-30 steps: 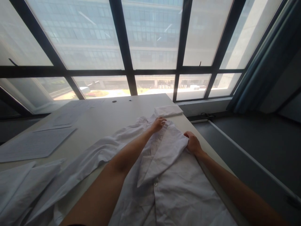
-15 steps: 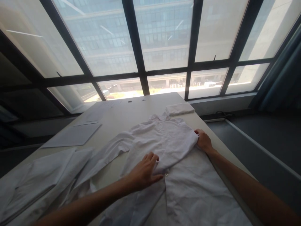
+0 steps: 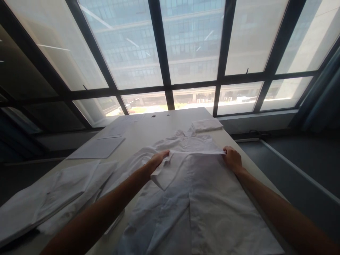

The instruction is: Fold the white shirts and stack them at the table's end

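Note:
A white button shirt lies spread on the pale table, collar toward the window. My left hand pinches the folded sleeve cloth at the shirt's left shoulder. My right hand grips the same fold's end at the right shoulder. The sleeve lies stretched straight across the chest between the two hands. The other sleeve trails off to the left.
A small folded white cloth sits at the table's far right corner. Paper sheets lie at the far left. More white garments are piled at the near left. The table's right edge drops to a dark floor.
My left hand went from the collar down to the chest, then up to the left shoulder, pulling the sleeve fold taut across the shirt. My right hand stayed at the right shoulder.

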Action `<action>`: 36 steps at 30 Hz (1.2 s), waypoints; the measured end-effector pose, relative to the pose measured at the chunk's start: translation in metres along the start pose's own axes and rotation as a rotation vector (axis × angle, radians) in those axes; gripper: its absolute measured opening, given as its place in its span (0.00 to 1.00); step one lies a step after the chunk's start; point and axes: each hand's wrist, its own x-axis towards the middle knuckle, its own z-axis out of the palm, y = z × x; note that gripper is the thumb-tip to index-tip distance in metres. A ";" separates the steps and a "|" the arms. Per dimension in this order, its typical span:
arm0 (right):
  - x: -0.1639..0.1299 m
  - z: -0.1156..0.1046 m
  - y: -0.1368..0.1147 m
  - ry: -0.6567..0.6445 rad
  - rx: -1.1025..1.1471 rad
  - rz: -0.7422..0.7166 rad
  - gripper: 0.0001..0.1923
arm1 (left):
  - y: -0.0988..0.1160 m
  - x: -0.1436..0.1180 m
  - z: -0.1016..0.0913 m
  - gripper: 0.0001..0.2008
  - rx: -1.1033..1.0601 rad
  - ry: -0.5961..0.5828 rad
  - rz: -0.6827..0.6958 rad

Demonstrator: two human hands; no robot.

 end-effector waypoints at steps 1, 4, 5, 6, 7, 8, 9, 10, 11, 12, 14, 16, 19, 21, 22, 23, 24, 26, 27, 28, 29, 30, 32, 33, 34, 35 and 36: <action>0.000 0.000 0.001 0.017 -0.006 -0.013 0.10 | -0.005 0.000 -0.004 0.12 -0.036 -0.065 -0.066; 0.001 0.001 0.003 0.023 0.025 0.011 0.12 | -0.032 -0.007 -0.015 0.15 -0.131 -0.297 -0.143; 0.001 0.001 0.003 0.009 0.036 0.038 0.12 | -0.043 -0.010 -0.018 0.20 -0.090 -0.341 -0.131; 0.001 0.001 0.003 -0.007 0.041 0.068 0.13 | -0.052 -0.014 -0.021 0.26 -0.013 -0.361 -0.115; 0.001 0.001 0.002 -0.027 0.039 0.097 0.15 | -0.059 -0.017 -0.025 0.31 0.093 -0.362 -0.097; 0.000 0.001 0.001 -0.048 0.033 0.121 0.16 | -0.063 -0.019 -0.029 0.35 0.215 -0.358 -0.078; -0.001 0.000 0.000 -0.070 0.026 0.141 0.17 | -0.064 -0.020 -0.032 0.37 0.343 -0.358 -0.058; -0.002 0.000 -0.001 -0.090 0.024 0.157 0.17 | -0.062 -0.018 -0.035 0.37 0.468 -0.373 -0.033; -0.003 -0.001 -0.003 -0.105 0.032 0.171 0.16 | -0.057 -0.014 -0.036 0.35 0.580 -0.395 0.007; -0.003 -0.001 -0.004 -0.115 0.047 0.184 0.14 | -0.048 -0.008 -0.034 0.30 0.677 -0.412 0.066; -0.003 -0.002 -0.005 -0.126 0.086 0.208 0.11 | -0.026 0.013 -0.021 0.20 0.823 -0.371 0.241; -0.001 -0.002 -0.005 -0.128 0.115 0.225 0.09 | 0.001 0.043 0.006 0.16 0.881 -0.233 0.433; 0.003 -0.001 -0.003 -0.123 0.136 0.246 0.07 | 0.042 0.098 0.066 0.13 0.888 -0.105 0.606; 0.004 0.000 -0.002 -0.113 0.140 0.249 0.05 | 0.061 0.134 0.105 0.12 0.881 -0.038 0.696; 0.004 0.000 -0.002 -0.105 0.131 0.245 0.04 | 0.067 0.151 0.121 0.13 0.873 -0.031 0.723; 0.004 0.000 -0.002 -0.095 0.114 0.237 0.03 | 0.069 0.165 0.135 0.15 0.864 -0.029 0.752; 0.003 0.000 -0.002 -0.084 0.086 0.222 0.03 | 0.069 0.178 0.146 0.16 0.854 -0.036 0.773; 0.001 -0.004 -0.002 -0.055 0.001 0.170 0.06 | 0.059 0.199 0.159 0.18 0.844 -0.056 0.821; 0.001 -0.006 -0.001 -0.041 -0.050 0.135 0.08 | 0.051 0.207 0.162 0.19 0.848 -0.065 0.848; 0.000 -0.009 0.000 -0.032 -0.101 0.099 0.10 | 0.043 0.214 0.163 0.20 0.856 -0.071 0.873; 0.000 -0.012 0.001 -0.032 -0.149 0.069 0.12 | 0.035 0.220 0.164 0.20 0.865 -0.073 0.891; 0.000 -0.014 0.003 -0.038 -0.188 0.048 0.12 | 0.030 0.225 0.164 0.21 0.866 -0.074 0.892; 0.000 -0.018 0.005 -0.052 -0.227 0.028 0.12 | 0.026 0.233 0.164 0.20 0.841 -0.073 0.838; 0.000 -0.018 0.006 -0.053 -0.226 0.023 0.12 | 0.029 0.236 0.165 0.20 0.820 -0.072 0.795; 0.000 -0.017 0.007 -0.049 -0.210 0.018 0.12 | 0.033 0.239 0.167 0.19 0.798 -0.070 0.751; 0.001 -0.016 0.008 -0.041 -0.183 0.012 0.11 | 0.039 0.242 0.170 0.18 0.780 -0.066 0.711; 0.000 -0.015 0.009 -0.032 -0.150 0.004 0.11 | 0.046 0.245 0.173 0.18 0.765 -0.058 0.677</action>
